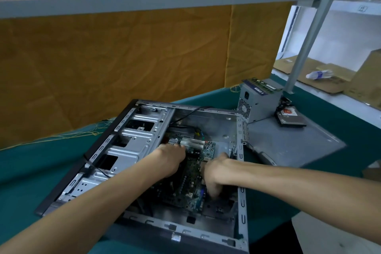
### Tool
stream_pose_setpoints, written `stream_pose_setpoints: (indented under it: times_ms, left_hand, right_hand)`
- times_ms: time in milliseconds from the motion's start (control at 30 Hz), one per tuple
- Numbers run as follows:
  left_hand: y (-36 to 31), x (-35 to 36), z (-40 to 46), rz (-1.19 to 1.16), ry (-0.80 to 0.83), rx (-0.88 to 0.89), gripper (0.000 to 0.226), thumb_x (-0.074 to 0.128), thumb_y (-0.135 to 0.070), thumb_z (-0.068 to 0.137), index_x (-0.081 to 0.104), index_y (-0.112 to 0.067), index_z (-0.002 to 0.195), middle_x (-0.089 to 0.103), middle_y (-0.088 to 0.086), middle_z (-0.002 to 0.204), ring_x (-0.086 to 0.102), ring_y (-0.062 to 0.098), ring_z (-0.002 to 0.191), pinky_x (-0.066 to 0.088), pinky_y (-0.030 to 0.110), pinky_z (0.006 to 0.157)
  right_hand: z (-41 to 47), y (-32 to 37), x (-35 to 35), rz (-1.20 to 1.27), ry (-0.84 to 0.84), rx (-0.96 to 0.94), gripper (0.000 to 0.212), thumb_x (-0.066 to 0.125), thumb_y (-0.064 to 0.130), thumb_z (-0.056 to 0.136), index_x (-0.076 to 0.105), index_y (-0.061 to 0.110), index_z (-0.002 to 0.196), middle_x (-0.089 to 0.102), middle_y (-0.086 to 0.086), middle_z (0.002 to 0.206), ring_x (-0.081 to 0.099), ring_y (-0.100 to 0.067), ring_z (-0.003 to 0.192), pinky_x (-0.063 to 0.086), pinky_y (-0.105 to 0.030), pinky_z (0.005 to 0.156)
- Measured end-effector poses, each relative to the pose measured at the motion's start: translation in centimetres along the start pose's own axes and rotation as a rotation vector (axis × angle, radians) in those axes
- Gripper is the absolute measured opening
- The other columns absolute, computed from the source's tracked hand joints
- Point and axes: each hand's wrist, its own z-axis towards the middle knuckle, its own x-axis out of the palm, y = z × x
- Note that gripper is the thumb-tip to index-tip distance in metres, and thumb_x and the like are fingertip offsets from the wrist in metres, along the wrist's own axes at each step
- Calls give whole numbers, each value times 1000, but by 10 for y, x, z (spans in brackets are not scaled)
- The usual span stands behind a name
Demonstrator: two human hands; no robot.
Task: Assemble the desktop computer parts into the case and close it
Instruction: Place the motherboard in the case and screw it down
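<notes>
An open grey computer case (142, 130) lies on its side on the green table. Inside it sits a green motherboard (189, 181) with white slots at its far end. My left hand (171, 159) grips the board's left edge near the white slots. My right hand (216, 173) holds the board's right edge, fingers curled down beside the case's rear wall. Behind the case a grey power supply (257, 103) stands on the detached side panel (292, 142), with RAM sticks (263, 85) lying on top. A hard drive (290, 118) lies beside it.
Drive bays (132, 142) fill the case's left half, with a black cable (97, 169) across them. An orange cloth (123, 57) hangs behind the table. At the right are a metal post (309, 33), cardboard (329, 80) and a plastic bottle (319, 74).
</notes>
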Motion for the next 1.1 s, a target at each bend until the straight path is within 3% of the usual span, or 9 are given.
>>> stream_pose_setpoints:
  times_ms: [133, 300, 433, 567, 700, 867, 933, 1000, 1100]
  left_hand:
    - [-1, 2, 0, 0, -12, -1, 82, 70, 2, 88, 22, 0, 155, 37, 18, 155, 45, 37, 140, 44, 44, 110]
    - [4, 1, -3, -54, -6, 38, 83, 70, 2, 88, 22, -2, 155, 38, 16, 155, 45, 34, 140, 45, 40, 107]
    - [5, 0, -6, -91, -4, 47, 86, 72, 2, 86, 22, -3, 156, 37, 16, 156, 44, 33, 141, 45, 39, 108]
    - [7, 3, -7, -71, -32, 87, 82, 72, 0, 88, 25, -4, 154, 38, 16, 153, 47, 33, 138, 47, 38, 107]
    - [10, 7, -5, -114, -60, 114, 78, 77, -5, 86, 32, -5, 150, 38, 15, 151, 48, 33, 136, 48, 41, 107]
    - [11, -1, 1, -216, -134, 180, 92, 90, -37, 73, 40, -9, 144, 41, 12, 147, 46, 32, 135, 45, 42, 109]
    - [5, -5, 4, -184, -181, 190, 100, 90, -42, 71, 36, -11, 148, 41, 12, 148, 44, 34, 136, 44, 45, 110]
    - [4, -1, 9, -184, -175, 182, 109, 91, -42, 71, 27, -13, 154, 37, 11, 153, 41, 34, 140, 42, 44, 110]
    - [10, 9, 13, -266, -185, 184, 116, 91, -44, 69, 21, -17, 158, 34, 8, 157, 37, 31, 142, 39, 42, 111]
  right_hand:
    - [-1, 7, -3, 63, -31, 54, 47, 58, 41, 97, 53, 16, 137, 48, -9, 117, 50, -31, 127, 40, -54, 103]
    - [4, 5, -5, 101, -63, 121, 45, 57, 44, 97, 57, 16, 133, 55, -6, 121, 56, -32, 125, 46, -52, 98]
    - [-4, -12, -11, 235, -238, 199, 19, 54, 31, 95, 55, 15, 105, 61, -2, 117, 61, -28, 108, 51, -47, 95]
    - [-21, -21, -14, 408, -314, 149, 7, 57, 21, 85, 53, 16, 85, 61, 2, 96, 59, -18, 84, 48, -35, 76]
    - [-47, -18, -8, 517, -389, -16, 21, 64, 21, 86, 52, 15, 70, 54, -2, 72, 52, -19, 65, 41, -36, 65]
    - [-57, -51, -2, 751, -541, -16, 18, 58, 13, 86, 73, 3, 90, 73, -18, 96, 68, -38, 88, 53, -40, 78]
    - [-55, -62, 1, 781, -634, 9, 17, 58, 13, 87, 75, 7, 89, 75, -15, 92, 71, -32, 84, 54, -39, 74]
    - [-51, -73, 6, 795, -792, 57, 17, 59, 14, 90, 73, 18, 83, 73, -1, 83, 66, -20, 77, 50, -37, 85]
    - [-41, -88, 27, 941, -1055, 156, 13, 61, 15, 94, 71, 20, 90, 68, 4, 90, 63, -18, 87, 50, -37, 88]
